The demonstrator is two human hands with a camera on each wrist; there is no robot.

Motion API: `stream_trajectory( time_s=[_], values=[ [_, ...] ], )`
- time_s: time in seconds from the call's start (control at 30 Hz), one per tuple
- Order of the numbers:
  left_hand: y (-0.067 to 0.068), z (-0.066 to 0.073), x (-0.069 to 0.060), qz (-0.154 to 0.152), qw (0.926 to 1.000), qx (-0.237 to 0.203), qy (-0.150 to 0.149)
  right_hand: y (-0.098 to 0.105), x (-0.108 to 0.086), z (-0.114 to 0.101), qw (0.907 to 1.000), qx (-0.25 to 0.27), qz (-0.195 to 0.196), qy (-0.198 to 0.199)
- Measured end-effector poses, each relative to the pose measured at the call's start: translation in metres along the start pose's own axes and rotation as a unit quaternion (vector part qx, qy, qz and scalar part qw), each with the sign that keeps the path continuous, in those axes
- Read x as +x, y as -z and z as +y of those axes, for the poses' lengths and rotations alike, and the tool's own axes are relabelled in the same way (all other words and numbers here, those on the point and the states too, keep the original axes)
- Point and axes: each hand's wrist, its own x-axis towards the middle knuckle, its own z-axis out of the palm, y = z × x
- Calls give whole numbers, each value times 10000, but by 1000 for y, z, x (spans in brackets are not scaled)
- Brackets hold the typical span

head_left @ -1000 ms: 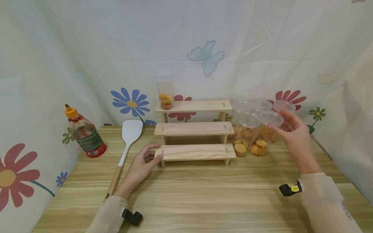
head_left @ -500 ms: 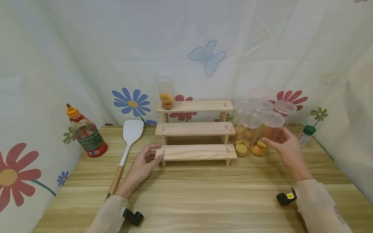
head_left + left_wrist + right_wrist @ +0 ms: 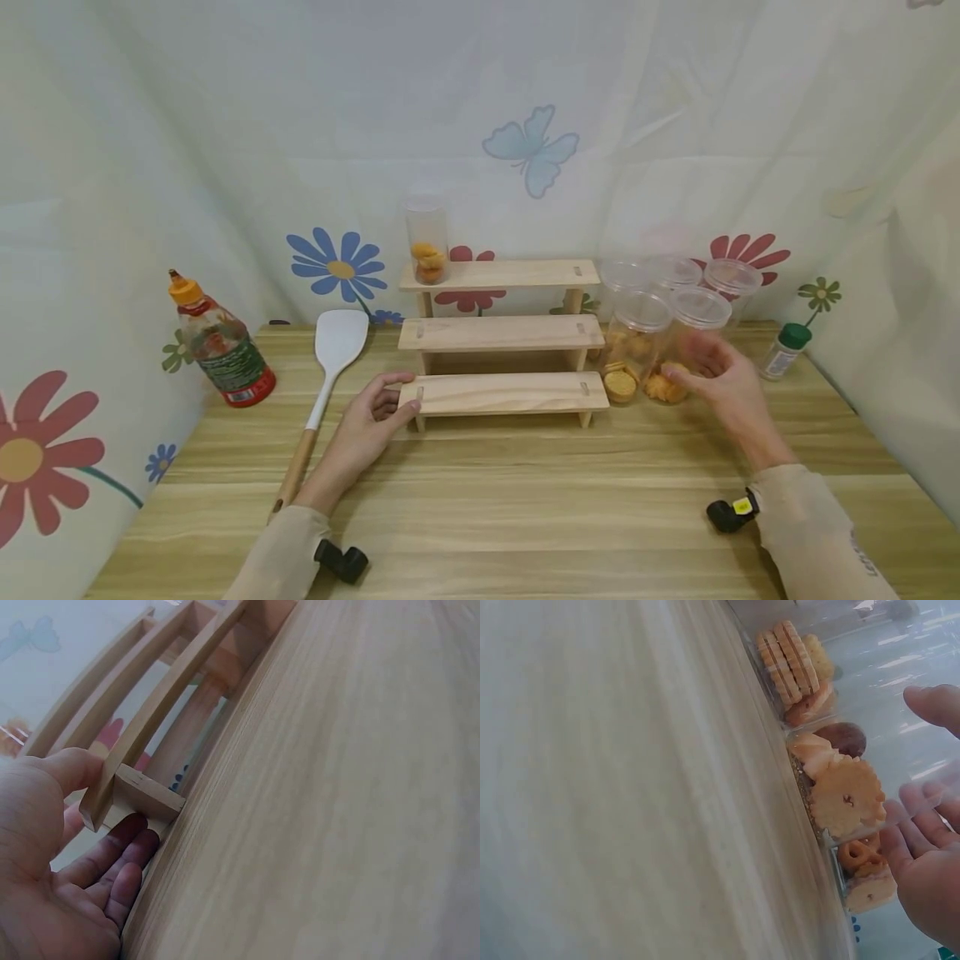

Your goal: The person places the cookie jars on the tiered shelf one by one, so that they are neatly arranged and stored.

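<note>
A three-tier wooden display stand [image 3: 501, 333] stands mid-table. My left hand [image 3: 369, 427] pinches the left end of its lowest tier; the left wrist view shows the thumb [image 3: 75, 766] against the board and other fingers below it. On the right, my right hand [image 3: 723, 392] holds a clear, lidded cookie jar [image 3: 699, 310] low on its body, thumb in front and fingers round the far side. Scalloped cookies [image 3: 847, 799] show inside it. Left of it is another jar [image 3: 637, 333] with sandwich cookies. A further jar [image 3: 427, 242] sits at the left of the top tier.
More clear jars [image 3: 731, 277] are grouped behind the front two. A small green-capped bottle [image 3: 783, 350] stands at the far right. To the left are a white spatula [image 3: 330, 358] with a wooden handle and a sauce bottle [image 3: 225, 350] with an orange cap. A flowered curtain backs the table.
My right hand has come down from the lids to the lower body of the front right jar, uncovering the green-capped bottle. The left hand and the stand have stayed put.
</note>
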Motion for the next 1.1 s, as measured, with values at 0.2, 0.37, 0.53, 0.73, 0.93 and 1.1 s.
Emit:
stream_trajectory(
  time_s=[0.2, 0.37, 0.53, 0.73, 0.93, 1.1],
  values=[
    [0, 0, 0, 19, 10000, 12, -47, 0, 2, 0, 9995, 289, 104, 76],
    [0, 1, 1, 1, 9999, -19, -104, 3, 1, -5, 9960, 842, 238, 194],
    [-1, 2, 1, -16, 10000, -13, -79, 12, 1, -16, 9959, 781, 429, 150],
    [0, 1, 1, 9, 10000, -17, -93, 25, 8, -35, 9979, 273, 569, 118],
    [0, 0, 0, 11, 10000, 8, -86, 36, 13, -62, 9976, 274, 607, 180],
    [0, -1, 1, 15, 10000, 1, -78, 45, 19, -85, 9973, 238, 675, 177]
  ],
)
